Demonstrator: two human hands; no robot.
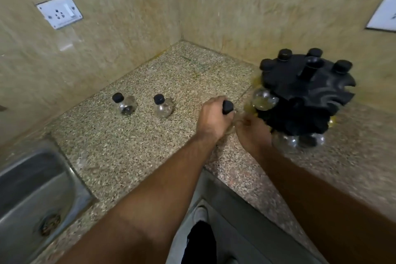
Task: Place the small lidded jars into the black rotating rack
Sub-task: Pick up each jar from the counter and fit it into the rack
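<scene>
1. The held jar (pixel 227 106) hovers low over the worktop (pixel 150 146), just beside the black rotating rack (pixel 310 90). The left hand (pixel 212 117) has its fingers curled round the jar's neck, under the black lid.
2. The right hand (pixel 254 135) meets the glass belly. Blur hides whether its fingers grip or only steady it.
3. Empty notches show along the rack's top rim. It probably works best to keep the jar upright, line its neck up with a notch and slide it in until the lid catches.
4. Steady the rack so it cannot spin.
5. The left jar (pixel 124 104) and middle jar (pixel 162 106) wait well apart on the worktop.
</scene>
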